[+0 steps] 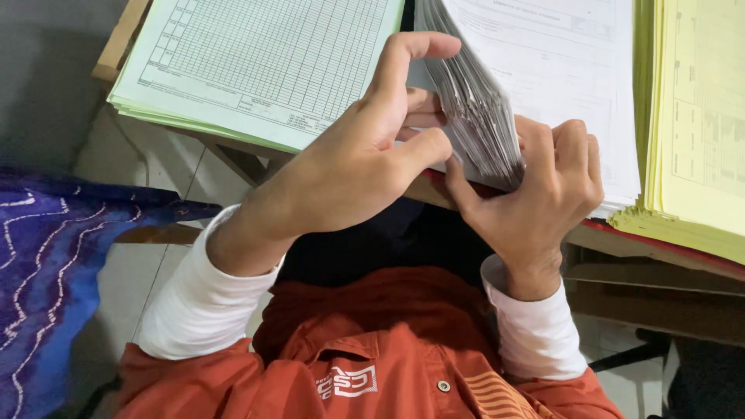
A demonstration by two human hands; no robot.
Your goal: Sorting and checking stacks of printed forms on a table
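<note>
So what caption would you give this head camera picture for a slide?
Both hands, left hand and right hand, fan a white paper stack between green forms and yellow sheets.

One head-worn camera looks steeply down, close over both hands, the wooden surface edge and the wearer's chest.

Three paper stacks lay on the desk: one green stack, one white stack, one yellow stack. Two hands worked at the white one, the left hand and the right hand. One blue cloth lay beside.
</note>
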